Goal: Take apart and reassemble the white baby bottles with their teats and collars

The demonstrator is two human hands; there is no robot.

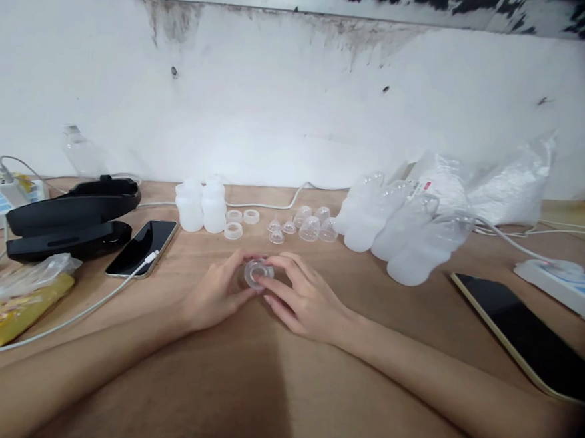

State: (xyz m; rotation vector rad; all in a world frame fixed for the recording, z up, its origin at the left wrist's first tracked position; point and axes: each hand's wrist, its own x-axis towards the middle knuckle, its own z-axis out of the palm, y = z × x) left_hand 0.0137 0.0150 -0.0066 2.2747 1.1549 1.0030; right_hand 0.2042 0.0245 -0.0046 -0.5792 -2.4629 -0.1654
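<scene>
Near the middle of the table, my left hand (pixel 221 291) grips a translucent bottle collar ring (pixel 258 274) by its left side. My right hand (pixel 307 299) closes on the same ring from the right, one finger at its opening. Whether a teat sits inside the ring cannot be made out. Beyond the hands lie several loose collar rings (pixel 233 230), small clear silicone teats (pixel 276 236) and clear domed caps (pixel 309 228). Two open-looking milky baby bottles (pixel 190 205) stand behind the rings.
Several capped bottles (pixel 410 254) stand back right, before a white plastic bag (pixel 505 180). A phone (pixel 143 248) with a cable, a black case (pixel 72 213) and a yellow snack packet (pixel 20 307) lie left. A tablet-like device (pixel 520 331) and power strip (pixel 568 288) lie right.
</scene>
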